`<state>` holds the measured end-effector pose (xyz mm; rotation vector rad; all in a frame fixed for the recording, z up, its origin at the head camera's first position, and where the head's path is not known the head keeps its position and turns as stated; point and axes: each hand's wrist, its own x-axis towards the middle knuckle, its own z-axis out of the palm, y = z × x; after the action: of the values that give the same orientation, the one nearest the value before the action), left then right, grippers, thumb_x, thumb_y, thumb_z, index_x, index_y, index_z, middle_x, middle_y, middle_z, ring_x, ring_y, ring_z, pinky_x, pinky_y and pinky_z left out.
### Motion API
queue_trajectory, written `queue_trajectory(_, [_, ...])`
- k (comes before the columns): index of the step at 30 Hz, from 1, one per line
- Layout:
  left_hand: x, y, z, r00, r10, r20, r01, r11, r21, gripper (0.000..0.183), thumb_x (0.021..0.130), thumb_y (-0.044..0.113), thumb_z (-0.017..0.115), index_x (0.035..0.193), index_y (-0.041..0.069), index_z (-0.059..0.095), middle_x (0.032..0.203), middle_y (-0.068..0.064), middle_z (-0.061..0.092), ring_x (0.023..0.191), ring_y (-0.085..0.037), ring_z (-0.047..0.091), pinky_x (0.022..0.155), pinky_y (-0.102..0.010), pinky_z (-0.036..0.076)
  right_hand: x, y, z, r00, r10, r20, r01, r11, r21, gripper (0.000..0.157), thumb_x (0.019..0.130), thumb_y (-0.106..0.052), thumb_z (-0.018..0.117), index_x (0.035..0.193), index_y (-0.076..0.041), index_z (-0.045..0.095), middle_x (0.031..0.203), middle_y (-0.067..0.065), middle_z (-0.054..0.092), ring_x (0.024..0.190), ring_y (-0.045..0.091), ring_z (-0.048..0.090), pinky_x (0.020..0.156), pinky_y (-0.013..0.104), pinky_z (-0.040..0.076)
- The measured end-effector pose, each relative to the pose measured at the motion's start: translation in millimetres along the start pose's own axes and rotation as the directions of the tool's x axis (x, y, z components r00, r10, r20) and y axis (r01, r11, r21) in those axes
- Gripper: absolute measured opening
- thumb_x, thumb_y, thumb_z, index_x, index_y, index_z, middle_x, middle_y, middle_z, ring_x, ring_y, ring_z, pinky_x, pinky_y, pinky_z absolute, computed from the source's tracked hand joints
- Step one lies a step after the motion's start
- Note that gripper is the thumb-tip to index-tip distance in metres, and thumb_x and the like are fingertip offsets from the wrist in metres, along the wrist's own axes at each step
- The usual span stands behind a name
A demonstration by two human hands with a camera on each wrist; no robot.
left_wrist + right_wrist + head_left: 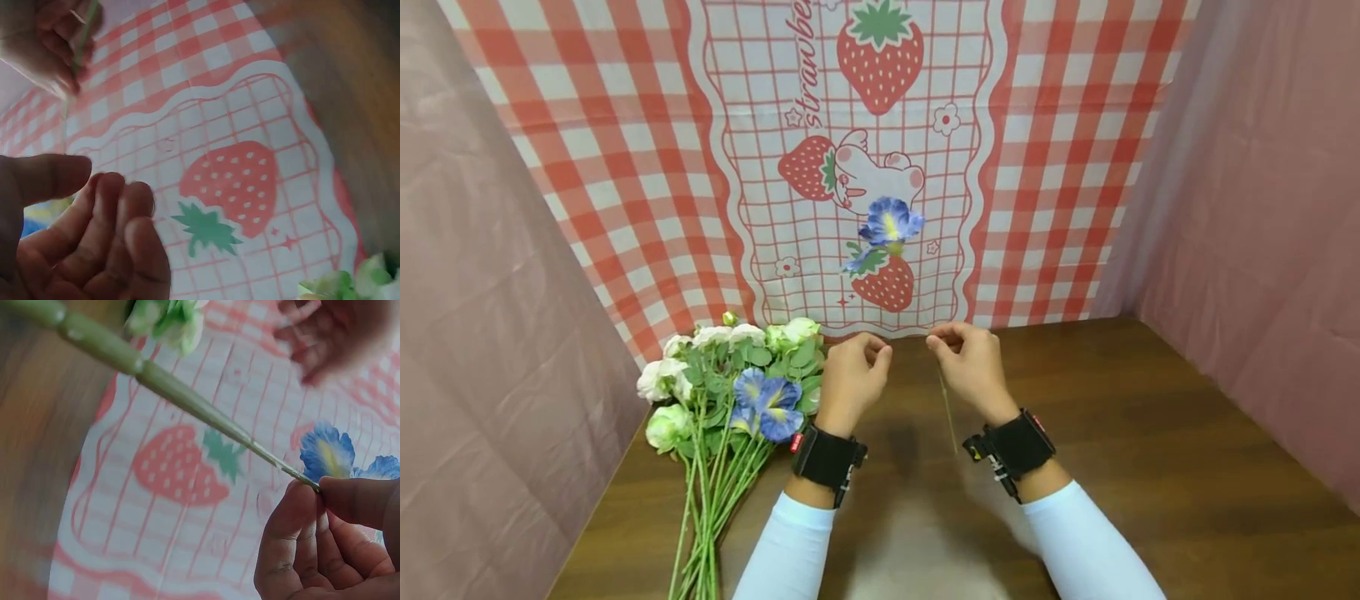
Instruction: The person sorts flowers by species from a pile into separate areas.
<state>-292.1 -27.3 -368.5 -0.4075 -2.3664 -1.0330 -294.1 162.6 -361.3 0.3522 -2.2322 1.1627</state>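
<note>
- A blue flower with yellow centre is held up in the air, above and between the two hands, in front of the hanging cloth.
- Its thin green stem passes the right hand, and the lower end points down toward the table.
- The right hand pinches this stem between thumb and forefinger; the other fingers are bent.
- The left hand is near the flower, fingers loosely bent and gripping nothing; it is blurred in the right wrist view, but it seems apart from the stem.
- Just beside the left hand, a bunch of white and pale green flowers lies on the table, with a second blue flower among the leaves.
- Each wrist wears a black band, with white sleeves behind.
</note>
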Motion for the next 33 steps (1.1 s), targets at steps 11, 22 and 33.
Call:
queue_trajectory(11, [-4.9, -50.6, -28.4, 0.983, -0.183, -0.011, 0.176, 0.923, 0.342, 0.018, 0.093, 0.022, 0.075, 0.097, 0.005, 0.076, 0.099, -0.016, 0.072, 0.098, -0.043, 0.063, 0.087, -0.056, 0.050, 20, 49, -66.9, 0.995, -0.013, -0.096, -0.008, 0.976, -0.217, 0.014, 0.095, -0.011, 0.072, 0.098, 0.002, 0.077, 0.082, 0.015, 0.074, 0.068, 0.025, 0.065, 0.061, 0.029, 0.045])
queue_trajectory(22, [-3.9, -74.0, -100.6, 0.958, -0.283, 0.041, 0.250, 0.900, 0.357, 0.030, 0.096, 0.025, 0.068, 0.111, -0.001, 0.072, 0.110, -0.021, 0.072, 0.099, -0.043, 0.067, 0.083, -0.057, 0.053, 27, 97, -132.9, 0.992, 0.032, -0.120, -0.074, 0.928, -0.366, 0.019, 0.097, -0.012, 0.067, 0.096, 0.005, 0.074, 0.082, 0.024, 0.073, 0.076, 0.042, 0.064, 0.081, 0.056, 0.040])
queue_trajectory(33, [-42.2, -102.0, -139.8, 0.966, -0.225, 0.126, 0.140, 0.867, 0.478, 0.023, 0.091, 0.019, 0.068, 0.076, 0.007, 0.056, 0.076, -0.013, 0.057, 0.067, -0.033, 0.058, 0.053, -0.046, 0.045, 9, 128, -162.4, 0.988, 0.106, -0.110, -0.144, 0.881, -0.451, 0.021, 0.095, -0.011, 0.064, 0.094, 0.008, 0.072, 0.084, 0.027, 0.071, 0.080, 0.049, 0.063, 0.078, 0.059, 0.040])
